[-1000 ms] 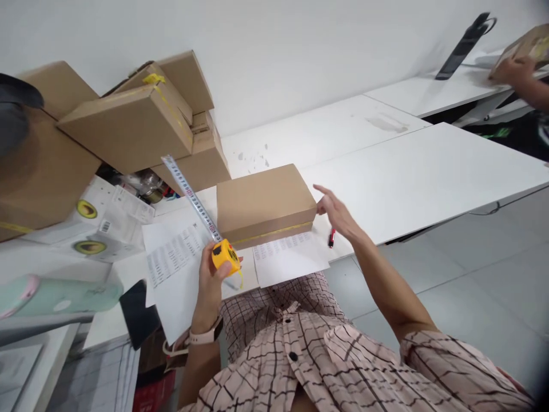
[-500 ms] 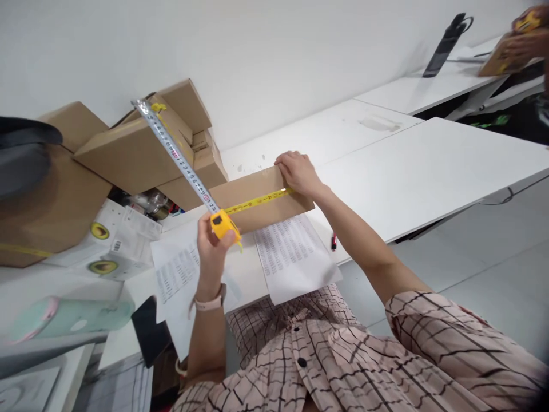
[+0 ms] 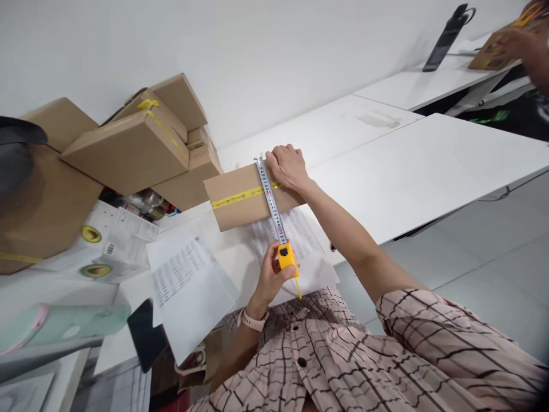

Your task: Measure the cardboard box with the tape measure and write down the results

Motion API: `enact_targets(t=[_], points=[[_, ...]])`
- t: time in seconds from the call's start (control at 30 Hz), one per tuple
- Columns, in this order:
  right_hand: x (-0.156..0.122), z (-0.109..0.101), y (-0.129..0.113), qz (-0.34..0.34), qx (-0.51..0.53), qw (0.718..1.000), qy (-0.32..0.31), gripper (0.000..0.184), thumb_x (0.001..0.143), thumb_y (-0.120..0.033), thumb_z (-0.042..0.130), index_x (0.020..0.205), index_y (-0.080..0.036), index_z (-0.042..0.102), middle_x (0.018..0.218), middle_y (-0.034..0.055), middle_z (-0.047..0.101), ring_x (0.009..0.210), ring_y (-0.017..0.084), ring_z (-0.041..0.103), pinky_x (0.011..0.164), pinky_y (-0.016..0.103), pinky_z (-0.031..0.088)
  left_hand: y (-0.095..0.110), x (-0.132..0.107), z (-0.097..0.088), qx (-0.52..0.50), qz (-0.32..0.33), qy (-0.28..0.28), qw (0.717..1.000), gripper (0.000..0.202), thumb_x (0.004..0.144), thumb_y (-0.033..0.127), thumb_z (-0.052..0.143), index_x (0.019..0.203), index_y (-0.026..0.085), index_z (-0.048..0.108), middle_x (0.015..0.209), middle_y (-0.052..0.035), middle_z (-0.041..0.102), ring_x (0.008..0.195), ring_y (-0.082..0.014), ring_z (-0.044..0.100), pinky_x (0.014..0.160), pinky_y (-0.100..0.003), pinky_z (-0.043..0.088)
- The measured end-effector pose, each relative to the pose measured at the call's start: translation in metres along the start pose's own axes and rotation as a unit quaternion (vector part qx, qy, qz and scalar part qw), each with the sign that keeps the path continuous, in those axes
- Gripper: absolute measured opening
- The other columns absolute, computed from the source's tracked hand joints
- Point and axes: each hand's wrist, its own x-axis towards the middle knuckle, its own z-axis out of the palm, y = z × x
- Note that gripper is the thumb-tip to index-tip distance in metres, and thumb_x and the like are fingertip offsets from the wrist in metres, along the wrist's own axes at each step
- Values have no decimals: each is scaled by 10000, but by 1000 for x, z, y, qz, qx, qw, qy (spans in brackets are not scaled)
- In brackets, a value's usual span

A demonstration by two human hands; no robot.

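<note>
My left hand (image 3: 269,278) is closed around a yellow tape measure (image 3: 286,261) with a short yellow strap. Its blade (image 3: 270,196) is pulled out and lies across the width of a cardboard box (image 3: 235,214), the hooked tip at the far edge. Yellow printed packing tape runs lengthwise along the box. With curled fingers, my right hand (image 3: 288,165) grips the box's far right part, close beside the blade; some fingertips are hidden. Under the box and the tape measure lies a printed sheet (image 3: 317,266), and a second printed sheet (image 3: 193,297) is to the left.
Cardboard boxes (image 3: 128,151) are stacked at the left, above a white carton with avocado pictures (image 3: 128,243). A mint-green bottle (image 3: 86,320) and a dark flat object (image 3: 148,335) are lower left. Far right, another person's hand (image 3: 529,48) is at a box (image 3: 489,54) near a dark bottle (image 3: 446,40).
My left hand has moved right and towards me, swinging the tape measure's blade from over the stacked boxes onto the box. My right hand keeps its hold on the box.
</note>
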Motion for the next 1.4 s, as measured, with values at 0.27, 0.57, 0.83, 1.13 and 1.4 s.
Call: enact_targets(t=[0.27,0.57,0.83,1.13,1.4], points=[[4,7,-5,18,-7,1000,18,444,1032,-556,307,976,-207,577,1042,141,680,1091,330,537,1006,529,382,-10,-1,5,15,-8,-9,1000,689,728,412,878,1285,267,500,1212,-66,636,924,-195,682,882,-411,612],[5,13,2,5,-23,1000,14,473,1041,-570,270,1056,-206,570,1020,142,653,1097,348,532,988,576,402,-11,2,7,95,-23,21,995,761,690,409,885,1320,255,487,1178,-74,651,949,-225,687,852,-396,608],[-10,5,-2,-6,-32,999,8,638,1036,-631,112,1163,-210,573,1088,153,626,1195,371,514,1030,599,370,14,-41,4,55,70,47,995,811,706,548,853,1356,293,440,1507,-166,515,1091,-280,689,892,-437,622],[-141,12,4,-37,0,999,-6,477,1007,-605,399,1215,-243,630,1307,143,646,1261,340,527,1104,561,318,22,-98,-30,210,76,141,964,804,754,431,824,1429,285,412,1394,-153,616,1096,-294,714,918,-457,604],[-169,-62,16,139,249,957,46,619,1038,-639,165,1250,-289,628,899,74,685,876,236,663,768,419,526,15,-102,-31,477,26,-65,876,813,691,386,870,1430,299,543,1322,-111,686,1122,-351,700,947,-504,575]])
